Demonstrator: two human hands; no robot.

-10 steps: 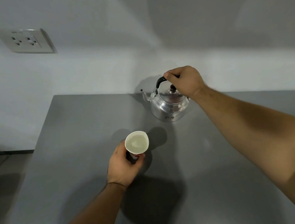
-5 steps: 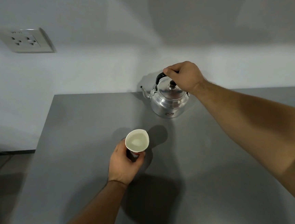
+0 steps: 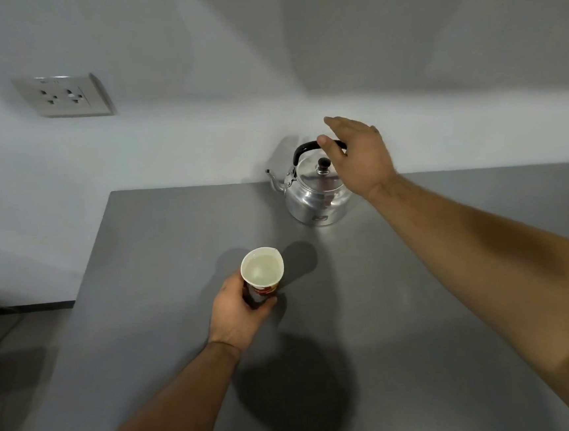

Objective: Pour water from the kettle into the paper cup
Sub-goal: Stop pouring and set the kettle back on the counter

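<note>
While the left hand [image 3: 238, 310] wraps its fingers around the lower part of a paper cup [image 3: 262, 269], the cup stands upright on a grey table [image 3: 370, 311], toward the middle of the surface and a little left of centre. The cup has a white rim and inside, a red printed band low on its wall, and it holds pale, clear water nearly to the brim. Farther back, close to the wall, a shiny round metal kettle [image 3: 315, 193] sits upright on the table, well apart from the cup, with its thin curved spout pointing left, a black knob on its domed lid and a black arched handle over the top. The right hand [image 3: 357, 157] is spread open just above that handle, fingers extended and loose, the thumb at or very near the handle but not curled around it. Both forearms are bare. The table top is smooth, matte and dark grey, with soft shadows from the arms, the cup and the kettle. Behind it rises a plain white wall [image 3: 200, 136], and a double wall socket [image 3: 63, 96] is mounted at the upper left
</note>
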